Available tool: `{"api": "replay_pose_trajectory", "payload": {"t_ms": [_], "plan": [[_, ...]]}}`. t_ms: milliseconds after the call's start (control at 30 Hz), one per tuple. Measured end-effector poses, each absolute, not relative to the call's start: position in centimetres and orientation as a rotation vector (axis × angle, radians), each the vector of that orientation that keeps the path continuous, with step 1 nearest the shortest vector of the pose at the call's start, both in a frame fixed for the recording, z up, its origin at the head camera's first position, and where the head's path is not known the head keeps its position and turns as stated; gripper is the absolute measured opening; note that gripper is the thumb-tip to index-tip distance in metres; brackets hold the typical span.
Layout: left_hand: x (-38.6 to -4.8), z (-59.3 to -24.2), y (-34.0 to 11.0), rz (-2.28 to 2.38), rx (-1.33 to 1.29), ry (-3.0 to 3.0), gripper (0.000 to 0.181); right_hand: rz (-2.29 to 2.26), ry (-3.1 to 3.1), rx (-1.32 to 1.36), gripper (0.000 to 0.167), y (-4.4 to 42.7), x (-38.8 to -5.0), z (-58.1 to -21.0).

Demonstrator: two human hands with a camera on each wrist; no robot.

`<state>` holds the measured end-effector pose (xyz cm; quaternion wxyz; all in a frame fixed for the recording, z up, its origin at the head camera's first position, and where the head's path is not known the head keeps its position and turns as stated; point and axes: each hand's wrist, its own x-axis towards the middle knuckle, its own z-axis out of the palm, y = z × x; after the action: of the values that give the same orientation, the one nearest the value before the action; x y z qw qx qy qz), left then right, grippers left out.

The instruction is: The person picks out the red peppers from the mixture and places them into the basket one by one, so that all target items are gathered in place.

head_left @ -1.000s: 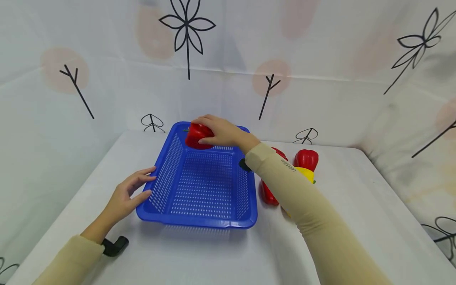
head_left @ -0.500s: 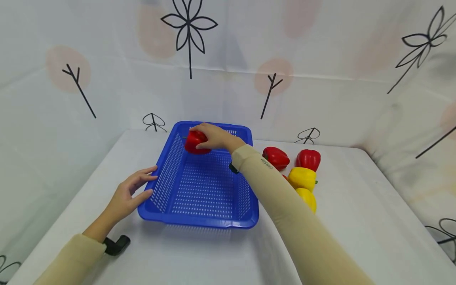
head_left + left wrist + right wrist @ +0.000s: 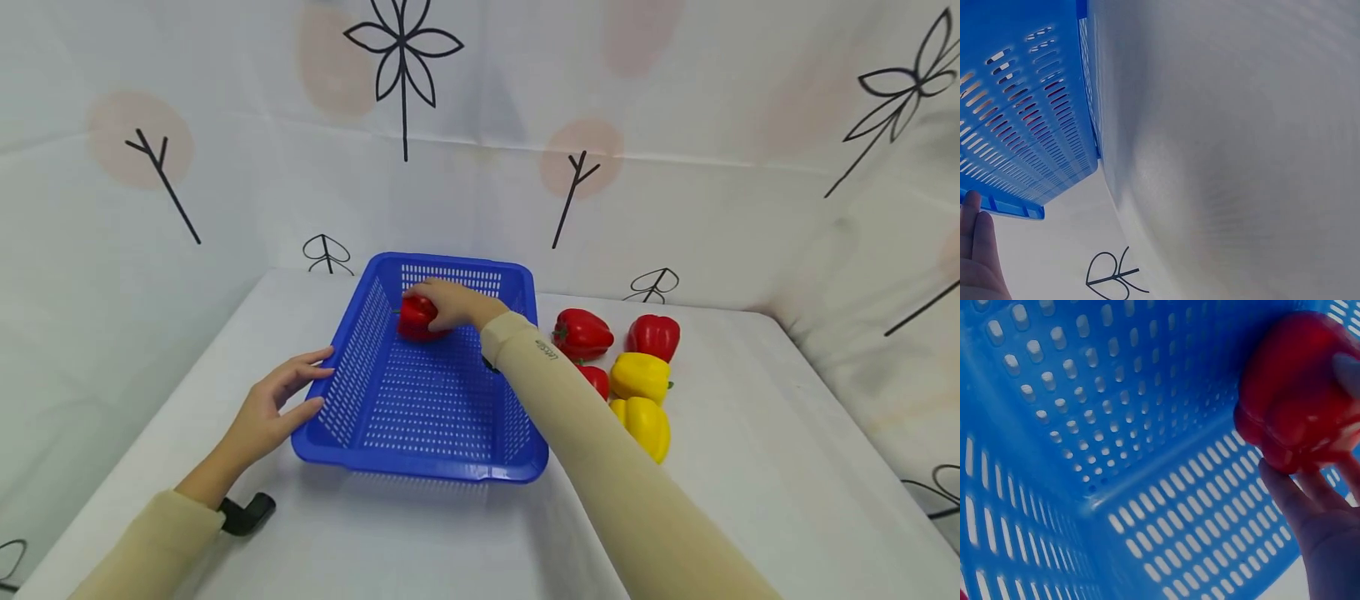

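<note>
My right hand [image 3: 452, 302] grips a red bell pepper [image 3: 416, 320] inside the blue perforated basket [image 3: 420, 471], toward its back. Its green stem points left. In the right wrist view the fingers and thumb curve round the pepper [image 3: 1300, 387], close to the basket's wall. Whether the pepper touches the basket floor, I cannot tell. At the left rim of the basket my left hand [image 3: 270, 408] rests, thumb and fingers spread and relaxed against the edge. Two of its fingers [image 3: 984, 240] show beside the rim in the left wrist view.
Right of the basket lie several peppers on the white-covered table [image 3: 750, 450]: a red one [image 3: 582, 333], another red one [image 3: 654, 337], a third partly behind the sleeve, a yellow one [image 3: 641, 377] and a second yellow one [image 3: 647, 427]. A patterned cloth hangs behind.
My right hand has lowered the red bell pepper from the back rim into the basket. The forearm's shift has uncovered the peppers at the right. The left hand stays at the rim.
</note>
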<state>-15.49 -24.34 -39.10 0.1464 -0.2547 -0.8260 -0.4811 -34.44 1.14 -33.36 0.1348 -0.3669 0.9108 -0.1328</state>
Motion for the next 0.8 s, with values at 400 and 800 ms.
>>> {"api": "replay_pose_trajectory", "payload": {"t_ms": [400, 800], "plan": [[-15.4, -38.8, -24.3, -1.381, -0.754, -2.372, 0.034, -0.343, 2.691, -1.064, 0.062, 0.9, -34.0, -33.3], [-15.3, -39.0, -24.4, -1.39, -0.727, -2.376, 0.033, -0.378, 2.707, -1.05, 0.061, 1.4, -34.0, -32.1]]}}
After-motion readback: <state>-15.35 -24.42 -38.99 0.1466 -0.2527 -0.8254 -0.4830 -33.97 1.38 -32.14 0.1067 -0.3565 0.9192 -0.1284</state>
